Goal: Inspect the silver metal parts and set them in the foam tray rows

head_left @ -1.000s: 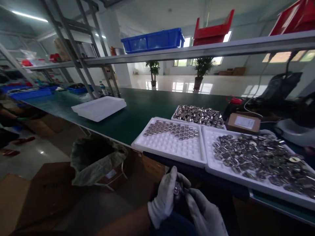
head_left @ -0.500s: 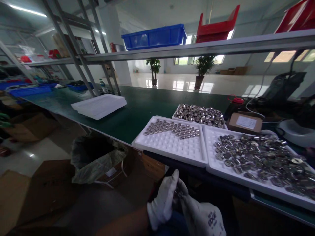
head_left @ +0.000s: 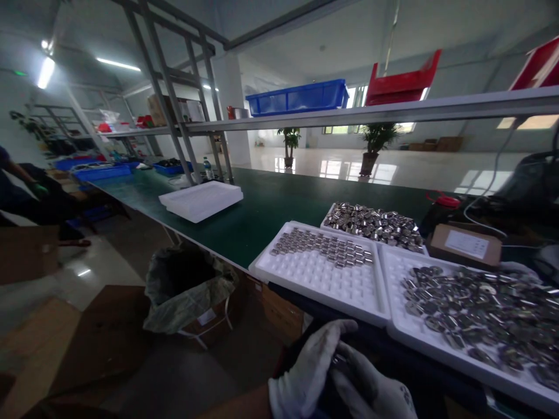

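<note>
My left hand [head_left: 308, 369] and my right hand [head_left: 371, 381], both in white work gloves, are cupped together low in front of me, below the table edge. Between them a bit of shiny metal [head_left: 337, 359] shows; most of it is hidden by the fingers. Just beyond the hands lies a white dimpled tray [head_left: 314, 292], with rows of small metal cylinders [head_left: 325, 245] in its far part. To its right, a second white tray [head_left: 395, 285] bears a loose heap of metal cylinders [head_left: 484, 314].
Behind these is another white tray heaped with metal parts [head_left: 375, 224]. Stacked white trays [head_left: 203, 201] stand left on the green table [head_left: 279, 195]. A cardboard box [head_left: 465, 244] sits at the right. A lined bin [head_left: 192, 302] stands below the table. Overhead runs a shelf [head_left: 297, 121].
The camera view has turned left and up, so the table and trays appear further right and lower. Both hands remain together around the metal piece.
</note>
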